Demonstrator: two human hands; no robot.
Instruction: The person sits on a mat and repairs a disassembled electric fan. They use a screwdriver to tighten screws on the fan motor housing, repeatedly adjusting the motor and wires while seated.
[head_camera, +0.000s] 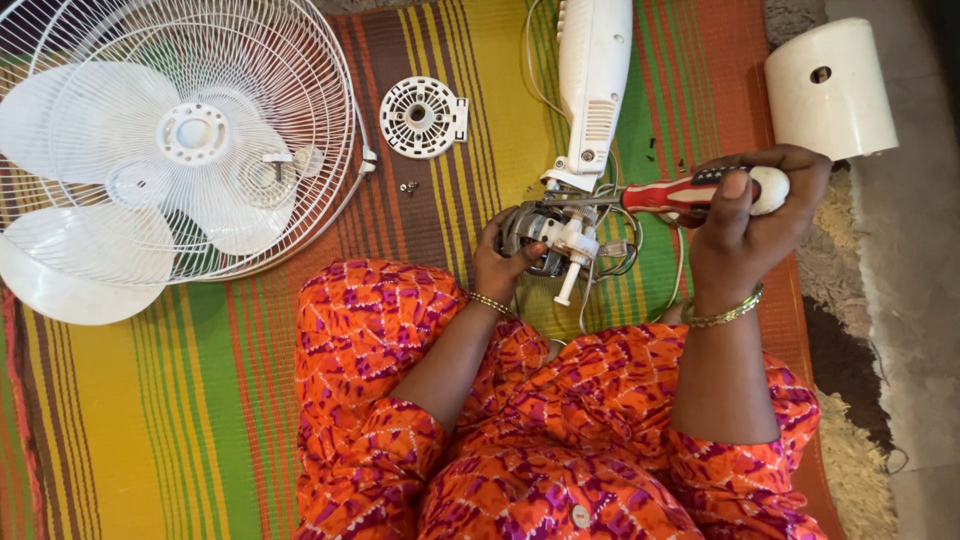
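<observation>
My left hand (503, 262) grips the bare fan motor (553, 233), which lies on the striped mat at the end of the white fan stand (593, 70). My right hand (755, 215) is closed around a screwdriver (690, 192) with a red and white handle. Its metal shaft points left and its tip meets the top of the motor. Loose wires (622, 250) curl around the motor's right side. The motor's white spindle sticks out toward me.
A white wire fan guard (330, 120) with the white blades (60, 290) lies at the left. A round white plastic cover (422, 117) and small screws (408, 187) rest on the mat. A cream cylindrical motor housing (830, 88) stands at the top right. My orange patterned knees fill the foreground.
</observation>
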